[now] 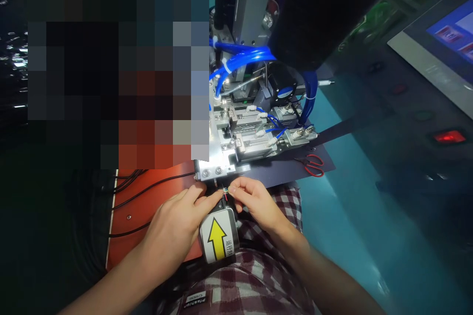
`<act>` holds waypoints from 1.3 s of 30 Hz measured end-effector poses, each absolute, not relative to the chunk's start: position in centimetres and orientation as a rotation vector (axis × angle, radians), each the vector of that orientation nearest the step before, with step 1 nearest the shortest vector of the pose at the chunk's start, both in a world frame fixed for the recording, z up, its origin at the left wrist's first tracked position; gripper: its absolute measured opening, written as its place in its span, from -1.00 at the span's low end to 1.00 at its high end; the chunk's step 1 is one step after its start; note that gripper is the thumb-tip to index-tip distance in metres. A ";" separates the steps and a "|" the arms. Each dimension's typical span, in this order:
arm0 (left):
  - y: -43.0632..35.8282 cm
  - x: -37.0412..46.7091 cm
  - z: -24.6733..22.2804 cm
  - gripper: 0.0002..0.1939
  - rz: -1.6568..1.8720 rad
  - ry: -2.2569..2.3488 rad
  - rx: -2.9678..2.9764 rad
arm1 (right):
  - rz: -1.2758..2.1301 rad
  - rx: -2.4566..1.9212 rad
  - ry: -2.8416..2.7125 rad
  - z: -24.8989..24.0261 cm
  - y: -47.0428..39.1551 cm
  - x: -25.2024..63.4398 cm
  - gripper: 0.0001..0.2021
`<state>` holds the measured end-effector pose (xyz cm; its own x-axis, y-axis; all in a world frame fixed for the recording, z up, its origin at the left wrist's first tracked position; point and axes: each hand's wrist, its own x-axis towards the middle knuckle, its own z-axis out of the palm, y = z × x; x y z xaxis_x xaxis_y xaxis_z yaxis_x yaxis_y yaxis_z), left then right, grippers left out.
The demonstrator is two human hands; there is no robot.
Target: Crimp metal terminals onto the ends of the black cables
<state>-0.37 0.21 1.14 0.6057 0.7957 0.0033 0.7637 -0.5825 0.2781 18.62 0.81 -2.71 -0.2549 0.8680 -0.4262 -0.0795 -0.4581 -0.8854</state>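
Observation:
In front of my lap, the fingertips of both hands meet at a tiny part (225, 190), whitish with a red bit below. My right hand (256, 201) pinches at it from the right with thumb and forefinger. From the left, my left hand (179, 214) reaches to the same spot, one finger stretched to the part and the others bent; whether that hand grips anything is hidden. Just below the fingertips sits a motor-like housing (219, 236) with a yellow arrow label. Close beyond my hands is the metal edge plate (214, 170) of a machine.
Pneumatic cylinders (254, 145) with blue hoses (251, 56) fill the machine behind. Red-handled scissors (315, 165) lie on a dark plate (284, 170) to the right. Black cables (155, 187) cross an orange surface (136, 206) on the left. A control panel (432, 74) stands at right.

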 end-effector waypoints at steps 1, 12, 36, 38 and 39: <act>0.2 -0.4 1.1 -0.52 0.182 1.280 2.590 | 1.793 -1.308 -1.016 -2.7 0.8 18.6 -0.75; 0.3 -0.3 1.3 -0.51 0.145 1.288 2.584 | 1.774 -1.302 -1.028 -2.5 0.9 18.7 -0.77; 0.3 -0.2 1.0 -0.53 0.215 1.250 2.585 | 1.752 -1.346 -1.087 -2.4 1.1 18.8 -0.81; 0.4 -0.2 1.0 -0.52 0.199 1.253 2.588 | 1.723 -1.357 -1.109 -2.4 1.0 18.8 -0.83; 0.4 -0.2 1.0 -0.52 0.192 1.255 2.593 | 1.704 -1.364 -1.128 -2.5 1.0 18.8 -0.83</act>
